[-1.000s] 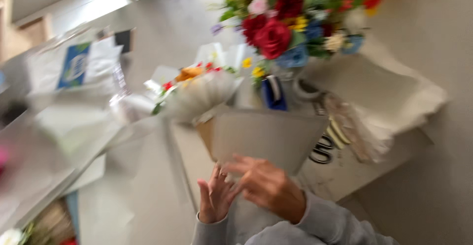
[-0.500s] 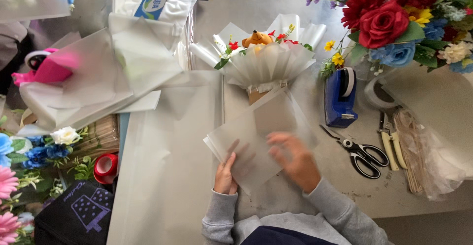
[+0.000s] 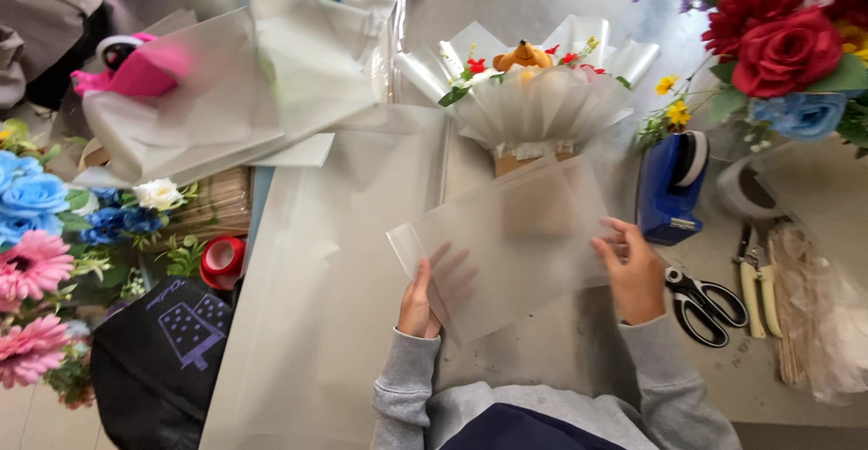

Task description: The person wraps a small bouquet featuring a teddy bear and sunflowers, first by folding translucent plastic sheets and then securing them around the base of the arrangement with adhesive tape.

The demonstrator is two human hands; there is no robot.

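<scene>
From my seat at the feed, I see both hands holding one translucent frosted sheet [image 3: 511, 251] just above the bench [image 3: 579, 350], near the middle of the view. The left hand [image 3: 423, 298] grips the sheet's edge at about 8 o'clock, thumb on top and fingers spread behind it, showing through the film. The right hand [image 3: 636, 272] pinches the sheet's edge at about 3 o'clock, fingers curled over it. The sheet is tilted, its left corner low and its far edge rising toward 1 o'clock.

Straight beyond the sheet, at 12 o'clock, stands a small bouquet [image 3: 533, 97] wrapped in the same pale film, with an orange toy figure [image 3: 524, 54] and red blooms at its top. At 2 o'clock of the right hand sits a blue tape dispenser [image 3: 671, 188], and just beside the hand at 4 o'clock lie black-handled scissors [image 3: 705, 301]; white-handled pliers [image 3: 756, 278] lie next to those. A big arrangement of red and blue roses [image 3: 787, 43] fills the 1 o'clock corner.

To the left, a long clear sheet [image 3: 316, 278] covers the bench. At 9 o'clock I see a red tape roll [image 3: 222, 262], blue and pink artificial flowers [image 3: 36, 224] and a dark bag [image 3: 163, 350]. At 11 o'clock lie loose folded wrapping sheets [image 3: 226, 97] with a pink object [image 3: 136, 66] beneath them.
</scene>
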